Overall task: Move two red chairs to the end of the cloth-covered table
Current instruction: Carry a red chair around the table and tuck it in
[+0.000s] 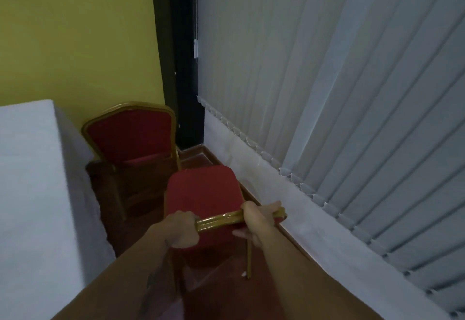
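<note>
Head view: left fingers (191, 219) curled tight over the gold top rail (219, 222) of the near red chair (201, 191), right fingers (266, 207) clamped round the same rail at its far end, thumb tucked beneath. Left hand (180, 230) and right hand (256, 221) apart, rail showing between them, both bare forearms reaching in from the bottom edge. Near chair seen from behind and above, red seat pointing away, one gold rear leg (249, 259) planted on dark red-brown floor (226, 294). Just beyond, second red chair (130, 138) turned the opposite way, gold-framed backrest up against the yellow wall (75, 30), seat facing the near chair, close but whether touching hard to tell. Desk under pale cloth (32, 181) along the left, its end just beside the second chair. Grey vertical blinds (339, 80) hanging down the right side above a pale low wall (276, 193), black strip (186, 67) in the corner
</note>
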Action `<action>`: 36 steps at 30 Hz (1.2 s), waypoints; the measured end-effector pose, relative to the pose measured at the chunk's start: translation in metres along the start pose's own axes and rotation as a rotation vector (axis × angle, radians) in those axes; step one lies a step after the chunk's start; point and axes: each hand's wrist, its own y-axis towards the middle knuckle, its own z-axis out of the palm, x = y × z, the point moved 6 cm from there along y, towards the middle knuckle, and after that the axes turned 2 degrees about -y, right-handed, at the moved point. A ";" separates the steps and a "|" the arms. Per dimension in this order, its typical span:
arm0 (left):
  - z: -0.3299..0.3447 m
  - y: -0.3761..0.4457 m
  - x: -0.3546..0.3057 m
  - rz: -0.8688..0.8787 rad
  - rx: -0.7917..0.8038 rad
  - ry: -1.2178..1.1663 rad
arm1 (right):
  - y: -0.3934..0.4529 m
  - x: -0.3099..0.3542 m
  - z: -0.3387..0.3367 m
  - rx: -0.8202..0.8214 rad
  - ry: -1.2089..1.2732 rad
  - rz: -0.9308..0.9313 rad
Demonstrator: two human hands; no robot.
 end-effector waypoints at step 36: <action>0.067 0.002 -0.207 -0.327 0.097 0.023 | 0.097 0.033 -0.135 0.166 -0.084 -0.136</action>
